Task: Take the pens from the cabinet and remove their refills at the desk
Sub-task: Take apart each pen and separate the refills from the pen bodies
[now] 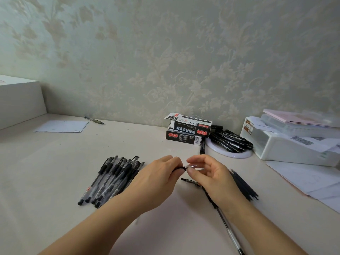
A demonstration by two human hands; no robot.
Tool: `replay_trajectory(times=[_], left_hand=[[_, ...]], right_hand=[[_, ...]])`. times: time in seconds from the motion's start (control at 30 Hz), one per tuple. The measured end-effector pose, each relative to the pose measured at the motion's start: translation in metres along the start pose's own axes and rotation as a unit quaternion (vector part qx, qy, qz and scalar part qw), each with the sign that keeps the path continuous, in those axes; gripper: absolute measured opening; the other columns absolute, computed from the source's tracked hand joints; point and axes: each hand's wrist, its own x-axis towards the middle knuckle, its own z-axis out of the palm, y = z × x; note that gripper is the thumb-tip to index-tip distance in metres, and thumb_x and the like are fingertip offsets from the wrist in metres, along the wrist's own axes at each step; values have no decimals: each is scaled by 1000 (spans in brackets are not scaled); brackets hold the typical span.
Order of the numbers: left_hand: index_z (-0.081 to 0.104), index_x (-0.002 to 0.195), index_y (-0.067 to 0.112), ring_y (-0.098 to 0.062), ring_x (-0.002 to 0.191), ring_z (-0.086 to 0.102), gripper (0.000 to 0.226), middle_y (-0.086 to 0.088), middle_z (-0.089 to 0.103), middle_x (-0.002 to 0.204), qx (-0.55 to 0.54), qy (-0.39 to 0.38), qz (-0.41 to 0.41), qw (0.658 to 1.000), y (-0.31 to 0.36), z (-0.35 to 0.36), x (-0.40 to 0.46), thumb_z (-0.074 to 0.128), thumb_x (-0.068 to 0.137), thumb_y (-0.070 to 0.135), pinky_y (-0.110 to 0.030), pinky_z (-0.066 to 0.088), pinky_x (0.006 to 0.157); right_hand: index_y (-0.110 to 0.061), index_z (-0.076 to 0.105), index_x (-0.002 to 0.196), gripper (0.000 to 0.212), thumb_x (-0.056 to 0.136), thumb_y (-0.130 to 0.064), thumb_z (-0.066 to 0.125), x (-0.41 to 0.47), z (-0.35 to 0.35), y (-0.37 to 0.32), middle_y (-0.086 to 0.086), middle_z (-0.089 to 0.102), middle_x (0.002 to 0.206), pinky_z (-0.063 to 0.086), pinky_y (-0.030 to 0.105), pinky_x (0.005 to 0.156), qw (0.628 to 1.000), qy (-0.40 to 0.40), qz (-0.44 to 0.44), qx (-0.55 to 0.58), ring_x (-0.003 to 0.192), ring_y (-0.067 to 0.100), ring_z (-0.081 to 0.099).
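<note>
Both hands meet over the middle of the desk (55, 162) around one pen (185, 168). My left hand (158, 178) grips its black grip end, and my right hand (207, 174) pinches its clear barrel. A pile of several black gel pens (112, 178) lies to the left of my left hand. Several thin dark refills (242, 184) lie fanned out to the right of my right hand. A black pen tip piece (189, 181) lies under my right hand, and an emptied clear barrel (230, 230) lies beneath my right forearm.
Two stacked pen boxes (187, 131) stand at the wall, with a heap of black pens (230, 139) on a white round lid (237, 154) beside them. White storage boxes (294, 142) and papers (309, 181) fill the right. A paper sheet (62, 126) and a lone pen (94, 120) lie far left.
</note>
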Motion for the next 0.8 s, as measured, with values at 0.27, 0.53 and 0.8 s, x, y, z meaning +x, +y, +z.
replay_trajectory(times=[0.27, 0.53, 0.8], left_hand=[[58, 98, 24, -10, 73, 48, 20, 10, 54, 91, -2, -13, -4, 1000, 2, 0, 0, 41, 101, 33, -34, 44, 69], [53, 103, 27, -8, 76, 52, 17, 12, 56, 84, -10, -11, -4, 1000, 4, -1, 0, 36, 102, 33, -38, 46, 70], [40, 111, 38, -10, 57, 43, 13, 13, 46, 66, -1, 14, -9, 1000, 2, -4, 0, 35, 103, 30, -33, 32, 52]], right_hand=[[-17, 72, 84, 9, 89, -24, 70, 1, -3, 0, 4, 74, 76, 49, 11, 58, 1000, 15, 10, -15, 61, 0, 62], [-19, 73, 88, 10, 88, -9, 70, 2, -1, 1, 0, 75, 83, 52, 13, 65, 999, 22, -25, 11, 76, 6, 68], [-25, 71, 83, 10, 87, -16, 72, 5, -10, 7, -9, 73, 80, 52, 18, 70, 993, 66, -40, -88, 74, 5, 66]])
